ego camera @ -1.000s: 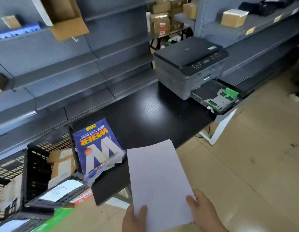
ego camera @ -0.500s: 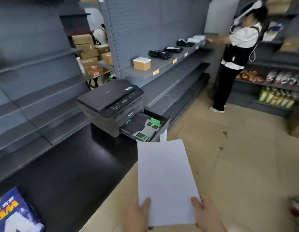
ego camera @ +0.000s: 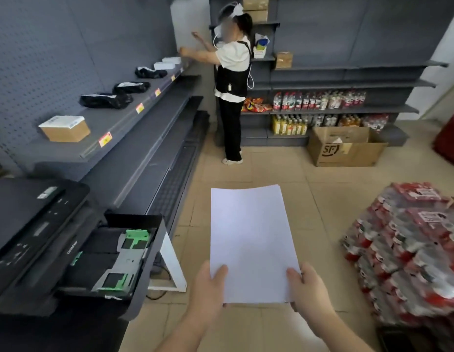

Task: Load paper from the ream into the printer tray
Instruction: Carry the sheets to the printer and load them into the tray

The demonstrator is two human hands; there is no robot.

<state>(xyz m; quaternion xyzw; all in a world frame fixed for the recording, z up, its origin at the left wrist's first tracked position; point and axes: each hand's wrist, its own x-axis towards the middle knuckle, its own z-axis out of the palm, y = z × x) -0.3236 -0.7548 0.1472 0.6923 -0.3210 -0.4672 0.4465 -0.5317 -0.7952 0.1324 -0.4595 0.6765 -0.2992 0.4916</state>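
Observation:
I hold a thin stack of white paper (ego camera: 251, 240) flat in front of me, over the floor. My left hand (ego camera: 208, 285) grips its near left corner and my right hand (ego camera: 304, 288) grips its near right corner. The dark printer (ego camera: 30, 229) sits at the left on a black table. Its paper tray (ego camera: 111, 260) is pulled out toward me, with green guides and no paper visible inside. The paper is to the right of the tray, apart from it. The ream is out of view.
Grey shelving (ego camera: 124, 118) runs along the left with boxes and black packages. A person (ego camera: 231, 82) stands at the far shelves. A cardboard box (ego camera: 345, 148) sits on the floor ahead. Shrink-wrapped bottle packs (ego camera: 408, 252) are stacked at the right. A white table leg (ego camera: 172, 265) stands beside the tray.
My view has swung right: the ream has left the frame and the printer has slid to the left edge. Both hands still hold the paper, now to the right of the tray.

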